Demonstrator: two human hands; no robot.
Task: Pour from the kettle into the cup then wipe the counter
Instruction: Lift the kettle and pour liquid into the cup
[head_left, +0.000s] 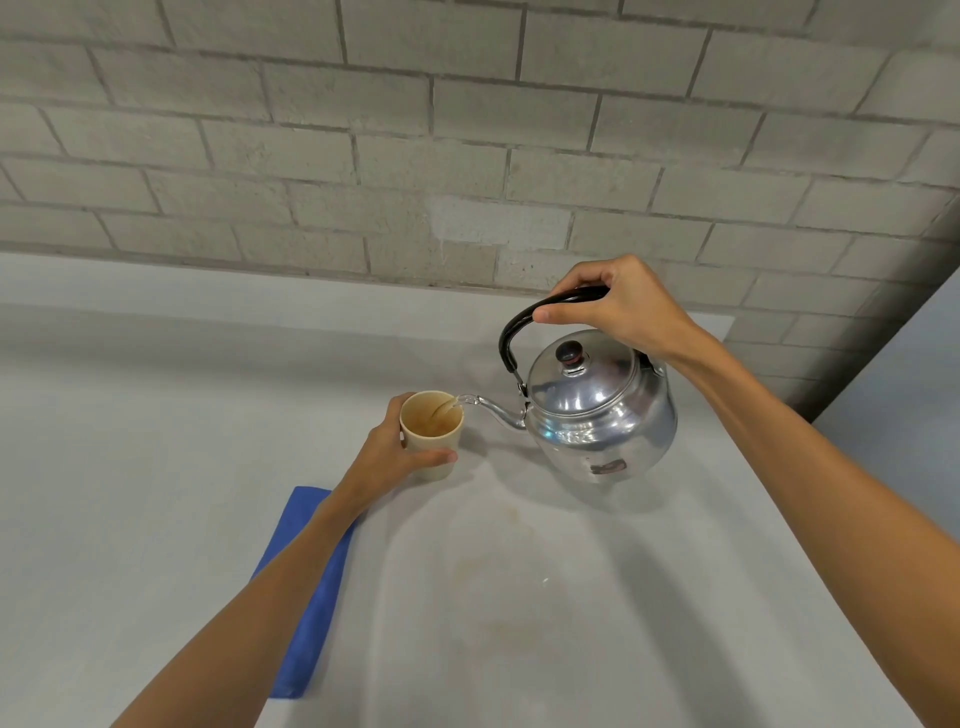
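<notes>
A shiny metal kettle (602, 410) hangs tilted above the counter, its spout over the rim of a beige cup (434, 439). A thin stream of water runs from the spout into the cup. My right hand (618, 306) grips the kettle's black handle from above. My left hand (387, 460) wraps around the cup, which stands on the white counter (156, 441). A folded blue cloth (306, 613) lies flat on the counter below the cup, partly hidden under my left forearm.
A grey brick wall (467, 130) rises along the counter's far edge. Faint brownish stains (498, 582) mark the counter in front of the kettle. The counter's right edge runs diagonally at the far right, with a pale surface (904, 374) beyond it.
</notes>
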